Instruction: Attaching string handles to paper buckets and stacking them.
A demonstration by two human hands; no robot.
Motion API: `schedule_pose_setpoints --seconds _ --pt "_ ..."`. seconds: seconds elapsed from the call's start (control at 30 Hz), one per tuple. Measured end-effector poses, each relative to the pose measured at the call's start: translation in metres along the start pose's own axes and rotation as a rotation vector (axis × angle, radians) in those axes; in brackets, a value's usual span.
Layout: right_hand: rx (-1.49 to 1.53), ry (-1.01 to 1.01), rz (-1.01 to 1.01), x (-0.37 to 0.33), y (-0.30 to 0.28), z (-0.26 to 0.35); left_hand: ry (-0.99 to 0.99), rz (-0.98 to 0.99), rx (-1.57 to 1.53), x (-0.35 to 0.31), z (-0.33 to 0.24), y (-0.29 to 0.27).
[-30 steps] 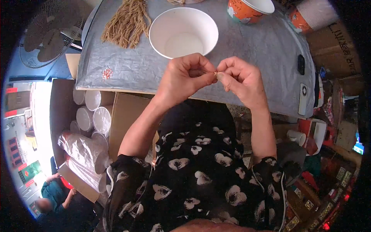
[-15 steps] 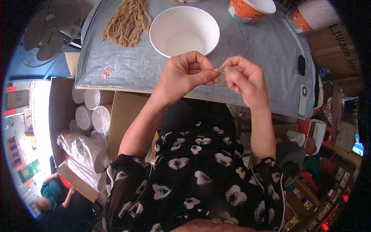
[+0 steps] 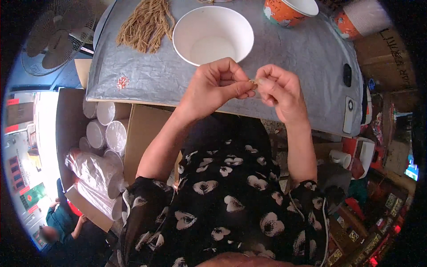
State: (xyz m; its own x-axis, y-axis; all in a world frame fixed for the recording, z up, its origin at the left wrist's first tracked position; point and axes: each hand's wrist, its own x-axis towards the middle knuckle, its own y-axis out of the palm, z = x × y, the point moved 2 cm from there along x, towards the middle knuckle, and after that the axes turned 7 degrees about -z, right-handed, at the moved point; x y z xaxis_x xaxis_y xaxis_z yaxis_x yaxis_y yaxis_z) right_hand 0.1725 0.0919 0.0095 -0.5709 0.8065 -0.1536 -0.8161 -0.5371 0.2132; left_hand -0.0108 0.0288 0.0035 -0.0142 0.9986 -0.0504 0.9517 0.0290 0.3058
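My left hand (image 3: 218, 84) and my right hand (image 3: 281, 91) meet over the table's near edge, fingertips pinched together. Between them shows a small tan bit of cord (image 3: 254, 82); most of it is hidden by the fingers. Just beyond my hands stands a large white paper bucket (image 3: 212, 33), its inside bare. To its left lies a bundle of brown twisted cords (image 3: 147, 26). A little pile of red and white bits (image 3: 122, 82) rests near the table's left edge.
Grey cloth covers the table (image 3: 302, 58). Orange patterned buckets (image 3: 284, 12) stand at the far right, and a black object (image 3: 347, 74) lies near the right edge. On the left are an open carton of wrapped white tubs (image 3: 95, 173), a fan (image 3: 55, 38) and another person (image 3: 62, 222).
My right fingertips have shifted slightly against the left ones. The thin loose cord end that hung below my right fingers no longer shows.
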Motion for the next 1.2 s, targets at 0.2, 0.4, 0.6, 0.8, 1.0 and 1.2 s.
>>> schedule_pose_setpoints --seconds 0.2,0.4,0.6,0.8,1.0,1.2 --pt "0.091 0.033 -0.028 -0.001 -0.003 0.0 0.009 0.013 -0.048 0.001 0.004 -0.003" --pt "0.006 0.031 -0.024 0.001 0.002 0.001 -0.013 0.019 -0.019 0.001 0.001 -0.001" --pt "0.022 0.004 -0.109 0.003 0.001 -0.004 -0.075 0.004 -0.041 -0.001 -0.003 0.003" --pt "0.076 0.053 -0.17 0.001 0.002 0.002 -0.076 0.016 -0.048 0.0 0.004 -0.001" --pt "-0.041 -0.014 -0.137 -0.002 -0.001 -0.005 -0.072 0.01 -0.002 0.0 0.004 0.0" --pt "-0.179 -0.131 -0.219 -0.002 0.005 0.001 -0.069 -0.005 0.017 0.001 0.002 0.001"
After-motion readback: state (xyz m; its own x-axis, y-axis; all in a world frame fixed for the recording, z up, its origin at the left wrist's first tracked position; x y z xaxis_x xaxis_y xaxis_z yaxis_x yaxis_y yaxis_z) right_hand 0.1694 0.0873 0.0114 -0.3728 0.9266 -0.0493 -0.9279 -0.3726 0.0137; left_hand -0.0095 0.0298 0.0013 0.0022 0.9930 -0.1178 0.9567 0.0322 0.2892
